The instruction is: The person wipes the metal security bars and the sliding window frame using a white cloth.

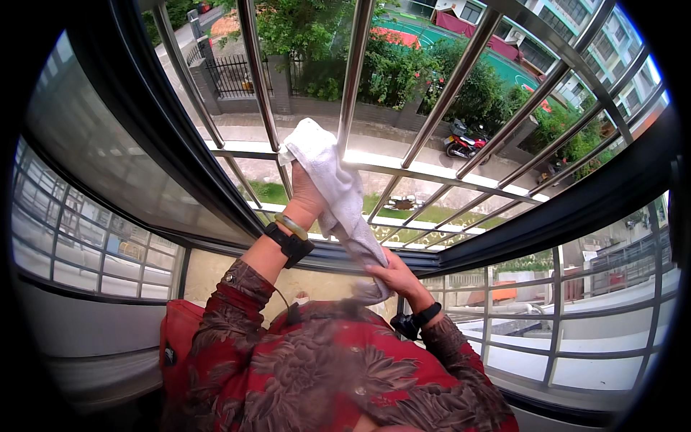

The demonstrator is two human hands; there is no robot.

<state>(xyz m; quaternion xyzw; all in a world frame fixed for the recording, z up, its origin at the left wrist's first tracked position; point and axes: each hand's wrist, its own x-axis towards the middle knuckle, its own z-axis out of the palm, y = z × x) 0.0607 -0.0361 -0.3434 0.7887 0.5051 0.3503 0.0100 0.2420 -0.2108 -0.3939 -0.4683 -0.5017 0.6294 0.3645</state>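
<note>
Cloth (335, 176): in the head view, white and crumpled, slanting between both hands; its upper end lies against the metal bars (353, 79), at a horizontal rail (432, 175).
Left hand (306, 193): reaches out to the bars, fingers covered by the cloth; cannot tell whether they are clenched or loose.
Right hand (396, 275): nearer the body, thumb and fingers grasping the cloth near its lower end.
Wrists: pale bangle (291, 226) and black strap (289, 245) on the left; black band (417, 322) on the right.
Clothing: red shirt (374, 374) with dark flower patterns.
Window: dark frame (576, 205), bent by the lens, bordering the bars.
Outside: beyond the bars, leafy shrubs (399, 79), a red motorcycle (466, 144) on the paving, and a green court (440, 32).
</note>
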